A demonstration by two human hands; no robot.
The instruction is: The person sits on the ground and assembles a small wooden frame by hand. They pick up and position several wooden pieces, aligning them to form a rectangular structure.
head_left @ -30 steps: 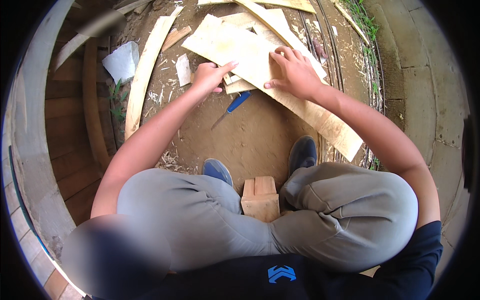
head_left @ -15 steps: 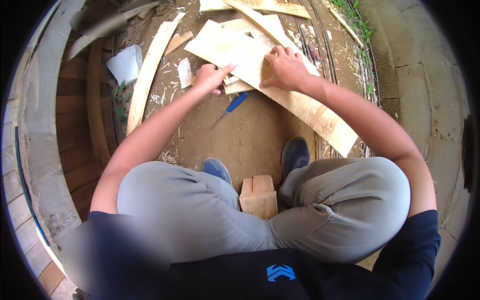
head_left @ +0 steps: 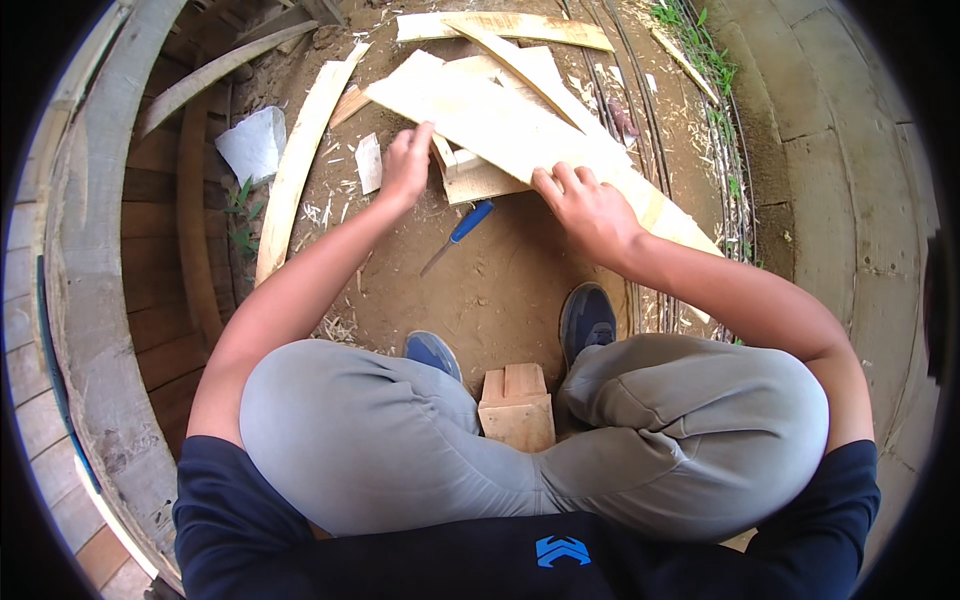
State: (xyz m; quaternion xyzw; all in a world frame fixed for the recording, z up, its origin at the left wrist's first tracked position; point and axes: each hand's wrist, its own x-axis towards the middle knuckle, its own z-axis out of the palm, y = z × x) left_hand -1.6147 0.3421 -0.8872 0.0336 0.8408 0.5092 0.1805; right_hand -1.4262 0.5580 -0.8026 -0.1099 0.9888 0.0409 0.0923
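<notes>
A long pale wooden board [head_left: 500, 120] lies slanted across a pile of other wood pieces in front of me. At its far left end, my left hand [head_left: 408, 165] has its fingers closed on the near edge. Farther right along that same edge, my right hand [head_left: 590, 205] grips the board with bent fingers; its thumb is hidden. Under the board a flat wood piece [head_left: 485, 185] sticks out toward me. On the dirt just below it rests a thin-bladed tool with a blue handle [head_left: 472, 220], touched by neither hand.
A curved wooden strip [head_left: 305, 160] and a whitish slab [head_left: 252, 143] lie at the left. Another strip [head_left: 510, 28] lies at the back. Thin dark rods [head_left: 655, 150] run along the right. A wooden block [head_left: 517, 405] stands between my legs. Shavings litter the dirt.
My right hand has slid nearer and a little right along the board. My left hand's outstretched thumb has drawn in, and its fingers have closed on the edge. More wood shows beneath the board.
</notes>
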